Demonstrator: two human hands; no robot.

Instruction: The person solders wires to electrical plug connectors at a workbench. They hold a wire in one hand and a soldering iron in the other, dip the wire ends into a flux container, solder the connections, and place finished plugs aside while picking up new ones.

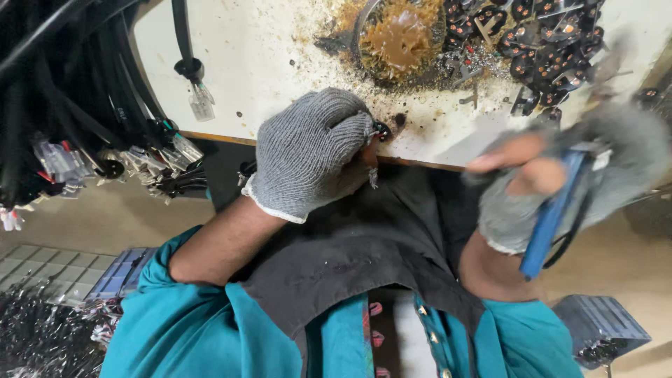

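While you're leaning over the tabletop [280, 63], your left hand [311, 150] is pinching a small black connector [382, 130] at its edge, right hand [560, 175] is clamping a blue-handled tool [549, 220], blurred.

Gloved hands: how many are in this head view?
2. The left hand rests at the white table edge; the right hand, blurred, grips a blue-handled tool.

A round dish of brown paste [400, 36] sits on the white counter [266, 63], beyond the left hand [313, 150]. A heap of small black parts [539, 42] lies beyond the right hand [560, 175]. Bundled black cables [77, 91] hang well left of the left hand, and a dark cloth [364, 245] spreads beneath both.
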